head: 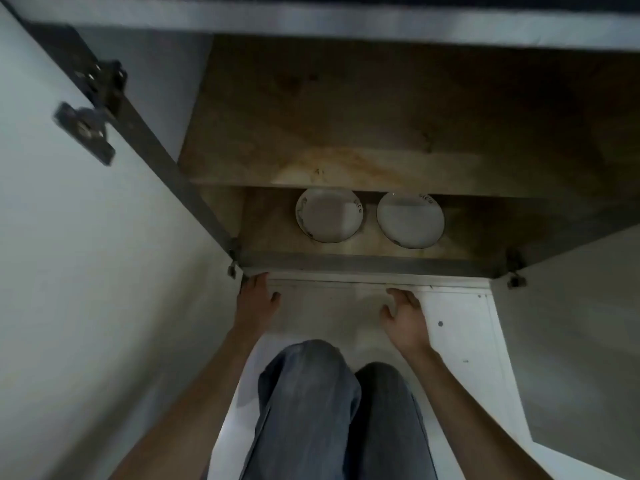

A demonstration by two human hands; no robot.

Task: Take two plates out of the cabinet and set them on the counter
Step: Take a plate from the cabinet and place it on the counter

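Note:
Two white plates lie side by side on the bottom shelf of the open low cabinet (374, 263): the left plate (329, 216) and the right plate (410, 220). Both have small dark markings on the rim. My left hand (258, 299) reaches toward the cabinet's front edge, fingers relaxed, holding nothing. My right hand (405, 317) hovers just below that edge with loosely curled fingers, also empty. Both hands are short of the plates and touch neither.
The left cabinet door (86, 254) stands swung open with its hinges showing, and the right door (571, 323) is open too. An upper shelf (346, 168) overhangs the plates' far side. My knees in grey trousers (329, 410) are above the white floor.

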